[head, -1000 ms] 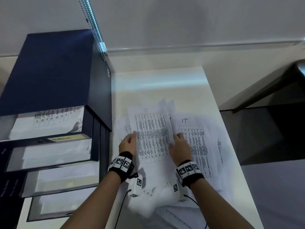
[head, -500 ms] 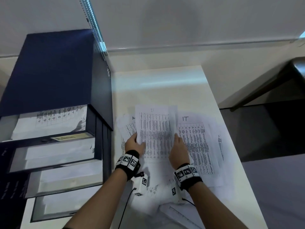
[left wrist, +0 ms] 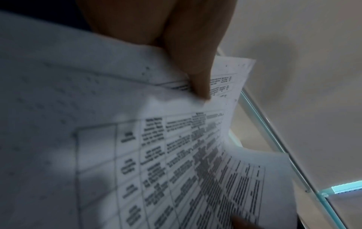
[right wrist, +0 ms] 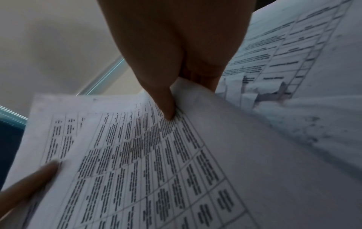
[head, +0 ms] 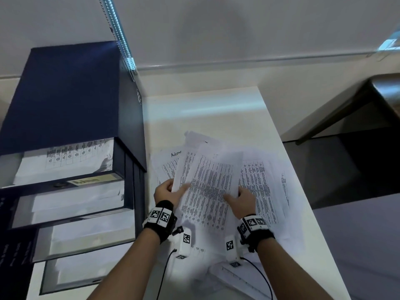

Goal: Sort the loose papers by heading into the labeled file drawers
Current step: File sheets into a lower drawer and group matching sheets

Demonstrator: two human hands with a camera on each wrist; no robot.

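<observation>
I hold two overlapping printed table sheets [head: 207, 187] tilted above the loose paper pile [head: 262, 185] on the white table [head: 205, 109]. My left hand [head: 168, 191] pinches their left edge, its thumb [left wrist: 195, 69] on top of the sheets [left wrist: 176, 155]. Pinching the right edge is my right hand [head: 242, 199], with its thumb [right wrist: 162, 100] pressed on the print [right wrist: 137, 155]. A sheet headed "Admin" [head: 171, 163] lies in the pile under them. The dark blue file cabinet [head: 65, 94] stands at the left with several drawers pulled out, the top one [head: 65, 165] labelled "Admin" [head: 86, 181].
Each open drawer holds white papers; the lower drawers [head: 82, 234] step out toward me beside my left forearm. More sheets spread to the table's right edge [head: 307, 202]. A dark piece of furniture [head: 357, 109] stands beyond that edge. The wall runs behind the table.
Both hands have lifted the sheet off the pile and tilted it to the right. A second sheet now fans out behind it on the left, and the "Admin" sheet below is uncovered.
</observation>
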